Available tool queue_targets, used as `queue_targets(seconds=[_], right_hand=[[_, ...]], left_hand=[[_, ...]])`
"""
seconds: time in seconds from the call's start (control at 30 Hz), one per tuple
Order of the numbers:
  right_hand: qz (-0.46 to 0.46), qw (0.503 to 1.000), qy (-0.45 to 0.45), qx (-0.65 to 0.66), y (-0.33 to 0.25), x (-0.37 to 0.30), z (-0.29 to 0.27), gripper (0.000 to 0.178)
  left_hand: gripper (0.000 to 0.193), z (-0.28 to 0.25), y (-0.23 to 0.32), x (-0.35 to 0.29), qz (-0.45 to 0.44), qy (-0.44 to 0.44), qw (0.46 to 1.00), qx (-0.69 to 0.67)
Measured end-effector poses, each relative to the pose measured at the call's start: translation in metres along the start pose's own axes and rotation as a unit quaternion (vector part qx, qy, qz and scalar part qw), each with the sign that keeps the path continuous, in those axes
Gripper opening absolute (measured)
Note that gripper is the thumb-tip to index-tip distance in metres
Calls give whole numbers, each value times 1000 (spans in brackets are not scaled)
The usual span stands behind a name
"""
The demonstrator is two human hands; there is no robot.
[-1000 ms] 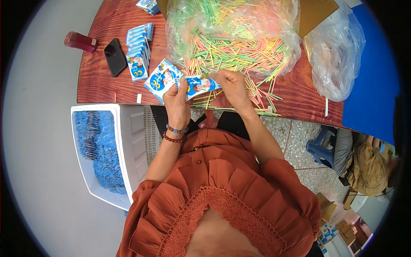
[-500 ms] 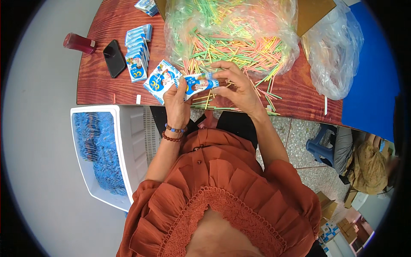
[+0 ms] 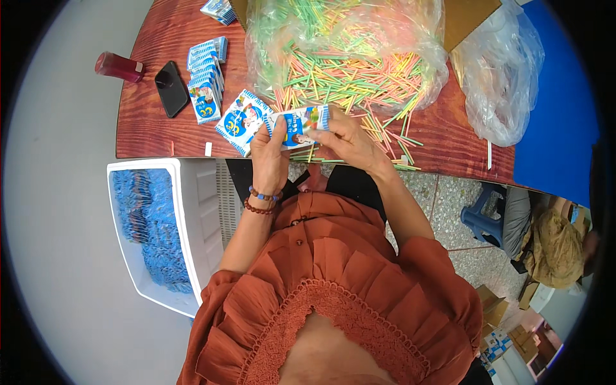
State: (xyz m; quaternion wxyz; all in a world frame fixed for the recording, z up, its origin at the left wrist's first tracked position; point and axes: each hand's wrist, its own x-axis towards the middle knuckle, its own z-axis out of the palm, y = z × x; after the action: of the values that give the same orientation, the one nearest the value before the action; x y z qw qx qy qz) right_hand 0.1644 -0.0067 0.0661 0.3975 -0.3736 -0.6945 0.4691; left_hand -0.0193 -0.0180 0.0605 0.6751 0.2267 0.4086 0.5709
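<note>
Between my two hands, above the table's near edge, is a small white-and-blue printed packet. My left hand pinches its left end, thumb on top. My right hand grips the right end, its thumb lying across the front and its other fingers partly hidden behind. A second packet of the same print lies on the table just left of my left hand, partly under the held one. Past my hands, pink, green and yellow thin sticks spill from a clear plastic bag.
A row of packets lies left, beside a black phone and a red-capped or red-filled bottle. Below the table's left edge stands a white foam box holding many blue packets. An empty-looking plastic bag lies right, by a blue surface.
My right hand has come down and its fingers have closed onto the packet's right end. The packet now faces up more fully. My left hand keeps its hold.
</note>
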Motion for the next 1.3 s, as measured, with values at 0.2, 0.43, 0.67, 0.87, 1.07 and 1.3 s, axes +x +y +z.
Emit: queue_targets(seconds=[0.2, 0.43, 0.67, 0.87, 1.07, 1.3], right_hand=[[-72, 994, -27, -82, -2, 3, -3, 30], [-131, 973, -10, -189, 2, 9, -8, 30], [-106, 989, -53, -86, 2, 11, -24, 25], [68, 994, 49, -71, 11, 30, -82, 25], [-23, 875, 13, -483, 37, 65, -93, 31], [3, 798, -46, -601, 45, 95, -70, 18]], left_hand=[[22, -5, -2, 4, 13, 29, 999, 17], [27, -9, -12, 7, 24, 27, 999, 34], [35, 9, -12, 4, 11, 19, 999, 44], [38, 9, 3, 9, 22, 88, 993, 72], [34, 3, 4, 9, 23, 84, 994, 65], [34, -12, 8, 10, 7, 80, 995, 59]])
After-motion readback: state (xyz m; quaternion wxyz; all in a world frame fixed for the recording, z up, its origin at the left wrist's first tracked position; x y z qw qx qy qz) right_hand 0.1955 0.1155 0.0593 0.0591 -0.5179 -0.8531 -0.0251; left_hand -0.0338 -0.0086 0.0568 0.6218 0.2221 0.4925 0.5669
